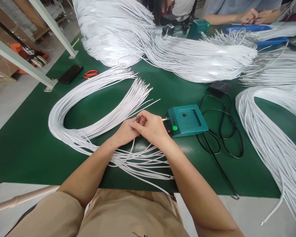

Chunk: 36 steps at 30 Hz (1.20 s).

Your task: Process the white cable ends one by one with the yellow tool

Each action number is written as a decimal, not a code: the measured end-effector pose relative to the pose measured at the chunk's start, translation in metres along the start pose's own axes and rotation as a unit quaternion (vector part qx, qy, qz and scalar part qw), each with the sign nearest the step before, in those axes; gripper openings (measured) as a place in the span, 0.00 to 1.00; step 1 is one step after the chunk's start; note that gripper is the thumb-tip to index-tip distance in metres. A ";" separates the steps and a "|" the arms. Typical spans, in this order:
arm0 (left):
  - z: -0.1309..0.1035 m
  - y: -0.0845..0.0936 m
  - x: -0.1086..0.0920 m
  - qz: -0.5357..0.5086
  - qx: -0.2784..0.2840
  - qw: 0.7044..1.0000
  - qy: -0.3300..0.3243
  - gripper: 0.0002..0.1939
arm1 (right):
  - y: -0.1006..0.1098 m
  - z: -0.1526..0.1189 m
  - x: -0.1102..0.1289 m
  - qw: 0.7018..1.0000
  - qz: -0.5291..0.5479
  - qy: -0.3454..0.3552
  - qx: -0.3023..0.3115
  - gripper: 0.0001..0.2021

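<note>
While your right hand (150,126) pinches a white wire (133,146) against your left hand (127,131) (whose fingertip grip I can't tell), a tug could snag it, because it trails over loose wires (138,160) on the green table (27,148).

**Tan (128,214) top, loose sleeve, bare forearms**

Top: plain tan cloth, matte, with soft, shallow creases and slightly darker shading in the folds across the front. One small dark mark (140,235), made of thin strokes, at the lower picture edge; cut off, not legible.

Left sleeve (51,215): same tan, wide and loose, rounded in outline, ending near the elbow. Left forearm (91,169) bare below it.

Right arm (194,184): bare as far as seen; its sleeve lies outside the view.

Left grip (127,131) and right grip (151,126): both bare hands, ungloved.
</note>
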<state>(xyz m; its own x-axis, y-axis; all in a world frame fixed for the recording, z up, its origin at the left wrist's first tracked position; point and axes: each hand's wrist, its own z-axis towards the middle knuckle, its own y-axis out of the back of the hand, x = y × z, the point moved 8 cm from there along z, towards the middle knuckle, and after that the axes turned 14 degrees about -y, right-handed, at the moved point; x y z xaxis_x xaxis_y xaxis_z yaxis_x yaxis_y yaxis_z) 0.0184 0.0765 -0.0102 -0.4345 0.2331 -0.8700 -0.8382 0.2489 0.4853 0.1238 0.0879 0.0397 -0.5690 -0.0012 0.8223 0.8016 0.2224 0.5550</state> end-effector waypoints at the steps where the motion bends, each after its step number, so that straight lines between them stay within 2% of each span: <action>1: 0.000 0.000 0.000 -0.011 0.001 1.000 0.002 0.08 | -0.004 0.001 -0.003 1.000 0.030 -0.004 0.002 0.06; 5: -0.001 -0.002 0.003 -0.183 0.034 0.982 0.029 0.22 | -0.010 0.006 -0.023 0.979 0.198 -0.040 0.026 0.07; 7: -0.001 0.002 0.005 -0.248 0.017 0.967 0.048 0.27 | -0.009 0.008 -0.033 0.958 0.272 -0.071 0.049 0.09; 12: 0.001 0.009 0.006 -0.248 -0.043 0.967 0.033 0.25 | -0.007 0.009 -0.041 0.912 0.383 -0.123 0.073 0.11; 16: 0.002 0.010 0.003 -0.255 -0.064 0.965 0.021 0.27 | -0.024 0.006 -0.044 0.828 0.513 -0.181 0.135 0.10; 18: 0.001 0.009 0.000 -0.260 -0.061 0.964 0.019 0.29 | -0.029 0.006 -0.043 0.802 0.544 -0.189 0.158 0.11; 21: 0.000 0.007 -0.003 -0.250 -0.052 0.967 0.013 0.33 | -0.027 0.007 -0.041 0.816 0.527 -0.182 0.155 0.11; 24: 0.000 0.003 -0.006 -0.229 -0.041 0.972 0.001 0.35 | -0.023 0.008 -0.041 0.841 0.488 -0.179 0.148 0.17; 27: 0.000 -0.001 -0.008 -0.224 -0.026 0.974 -0.009 0.36 | -0.024 0.008 -0.041 0.856 0.460 -0.180 0.153 0.18; 29: 0.000 -0.001 -0.009 -0.227 -0.023 0.973 -0.015 0.35 | -0.026 0.008 -0.042 0.850 0.465 -0.183 0.166 0.18; 36: 0.001 0.006 -0.009 -0.237 -0.038 0.970 -0.037 0.33 | -0.033 0.006 -0.042 0.795 0.527 -0.190 0.234 0.18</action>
<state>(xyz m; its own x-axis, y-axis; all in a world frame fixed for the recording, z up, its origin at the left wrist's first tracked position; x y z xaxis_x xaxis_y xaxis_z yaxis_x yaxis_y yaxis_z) 0.0176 0.0769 0.0007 0.0292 0.1769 -0.9838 -0.9614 0.2745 0.0209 0.1201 0.0861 -0.0136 0.2870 0.7008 0.6531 0.7648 0.2428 -0.5967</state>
